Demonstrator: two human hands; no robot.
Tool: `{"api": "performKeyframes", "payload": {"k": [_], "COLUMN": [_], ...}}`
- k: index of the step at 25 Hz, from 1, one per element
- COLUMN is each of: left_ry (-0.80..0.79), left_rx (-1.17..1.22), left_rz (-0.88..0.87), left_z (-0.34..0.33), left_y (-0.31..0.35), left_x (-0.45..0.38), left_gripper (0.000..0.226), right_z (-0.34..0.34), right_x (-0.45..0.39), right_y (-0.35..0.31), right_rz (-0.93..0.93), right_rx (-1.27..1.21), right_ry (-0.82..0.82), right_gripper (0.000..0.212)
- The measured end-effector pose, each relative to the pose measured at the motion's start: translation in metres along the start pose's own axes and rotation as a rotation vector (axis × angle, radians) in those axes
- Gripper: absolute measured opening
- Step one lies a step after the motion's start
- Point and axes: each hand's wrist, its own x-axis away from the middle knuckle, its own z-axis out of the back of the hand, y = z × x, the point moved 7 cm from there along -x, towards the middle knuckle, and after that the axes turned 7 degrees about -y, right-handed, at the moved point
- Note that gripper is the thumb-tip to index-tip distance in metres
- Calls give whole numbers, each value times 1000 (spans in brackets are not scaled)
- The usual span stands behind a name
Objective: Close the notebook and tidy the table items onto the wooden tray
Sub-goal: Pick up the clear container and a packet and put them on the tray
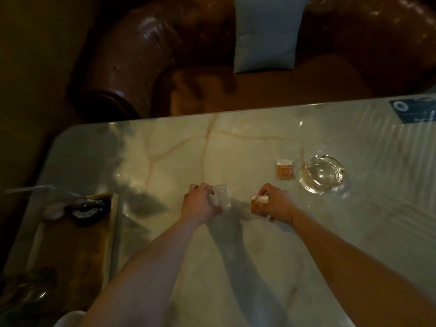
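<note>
My left hand (200, 204) grips a small clear glass (223, 197) near the middle of the marble table (165, 149). My right hand (274, 204) holds a small orange and white box (259, 201) just to the right of it. A second orange box (286, 169) lies flat on the table beside a clear glass ashtray (322, 173). The wooden tray (111, 234) sits at the left edge of the table, with dark items on it. No notebook is in view.
A brown leather sofa (146, 48) with a pale blue cushion (267, 31) stands beyond the table's far edge. A dark blue card (411, 110) lies at the far right corner. A white rim (68, 319) shows at the bottom left.
</note>
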Motion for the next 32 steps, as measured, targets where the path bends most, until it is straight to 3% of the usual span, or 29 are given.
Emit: {"api": "performKeyframes", "payload": {"k": [12, 24, 32], "left_ry": [115, 265, 335], "left_rx": [156, 245, 268], "left_rz": [-14, -4, -11], "left_z": [25, 54, 81], "left_y": [-10, -37, -66], "left_x": [111, 199, 234], "left_gripper": [56, 58, 59], "right_z": [-17, -62, -93], "right_x": [93, 129, 140], "right_y": [-20, -46, -67], "right_rz": [121, 220, 237], "right_rx": [-332, -346, -336], "right_ry": [102, 14, 24], "right_gripper": [28, 13, 14]}}
